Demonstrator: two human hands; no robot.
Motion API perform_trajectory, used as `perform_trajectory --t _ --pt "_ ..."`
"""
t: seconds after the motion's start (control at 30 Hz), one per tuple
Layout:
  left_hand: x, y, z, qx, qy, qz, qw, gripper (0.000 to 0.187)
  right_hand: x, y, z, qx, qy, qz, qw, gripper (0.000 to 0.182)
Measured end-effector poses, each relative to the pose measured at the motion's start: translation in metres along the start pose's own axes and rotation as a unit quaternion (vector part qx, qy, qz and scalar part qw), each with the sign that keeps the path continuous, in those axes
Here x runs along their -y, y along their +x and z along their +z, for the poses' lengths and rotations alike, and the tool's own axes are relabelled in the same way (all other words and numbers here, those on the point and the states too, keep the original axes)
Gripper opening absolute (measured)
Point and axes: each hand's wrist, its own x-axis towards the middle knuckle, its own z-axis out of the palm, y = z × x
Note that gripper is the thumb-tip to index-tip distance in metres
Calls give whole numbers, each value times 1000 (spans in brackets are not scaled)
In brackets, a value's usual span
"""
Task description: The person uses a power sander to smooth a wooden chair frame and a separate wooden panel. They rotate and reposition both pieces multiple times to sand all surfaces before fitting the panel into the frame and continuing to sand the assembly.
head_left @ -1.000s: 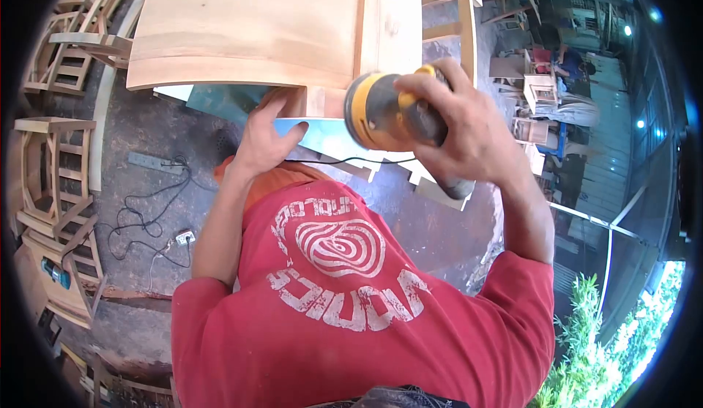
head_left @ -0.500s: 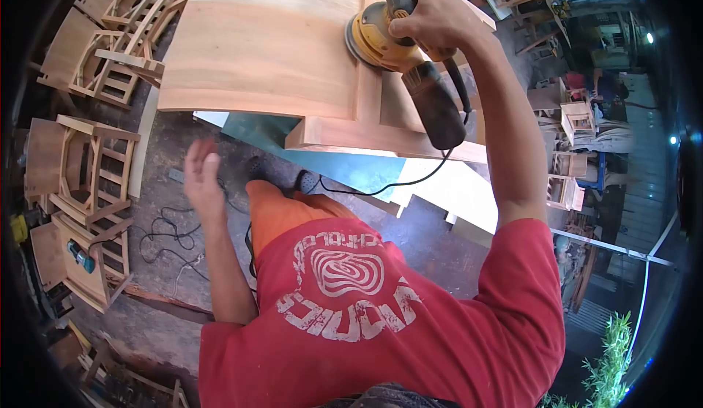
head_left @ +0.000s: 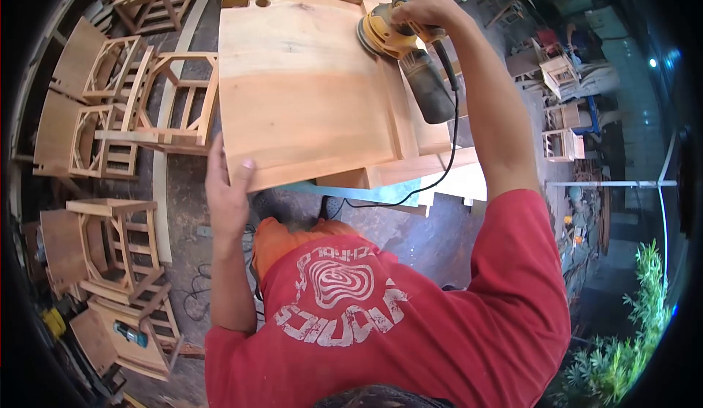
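Observation:
A pale wooden panel point(head_left: 307, 93), joined to a frame along its right side, lies in front of me. My right hand point(head_left: 426, 4) is wrapped round the head of a yellow and black sander point(head_left: 388, 33), whose pad is tilted against the panel's right part. A black dust canister and a cord hang from the sander. At the panel's lower left corner is my left hand point(head_left: 231, 188), its thumb over the edge and its fingers along the side, partly hidden.
Wooden chair frames point(head_left: 117, 251) line the left side, one close beside the panel. A teal tool point(head_left: 130, 333) rests on one. The black cord point(head_left: 395, 204) loops below the panel. Leafy plants point(head_left: 622, 349) stand at lower right.
My left hand has come up from free air to the panel's lower left corner. More of the panel's far end shows, and the view has shifted. The sander stays in my right hand.

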Motion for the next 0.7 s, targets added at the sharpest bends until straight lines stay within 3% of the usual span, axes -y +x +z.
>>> perform_trajectory --t 0.07,0.13,0.33,0.47,0.57,0.67,0.7 --pt "-15 1 17 48 -7 -22 999 69 -32 28 -2 -44 -40 -12 998 90" --pt "-20 0 31 59 -48 -63 995 68 -46 38 -10 -29 -47 -6 998 92" --pt "-30 -2 39 84 -83 -59 991 66 -43 65 -29 1 -17 47 999 97" --pt "-34 -5 43 87 -107 -68 988 66 -85 100 -16 -46 -61 21 997 97" --pt "-34 -2 42 83 -80 -68 991 65 -89 118 -33 -43 -68 72 994 95" --pt "-46 0 43 89 -96 -75 989 66 -100 132 -37 -10 -110 49 993 92" --pt "-45 -2 44 85 -95 -76 989 66 -67 98 -57 -16 -49 80 995 72"
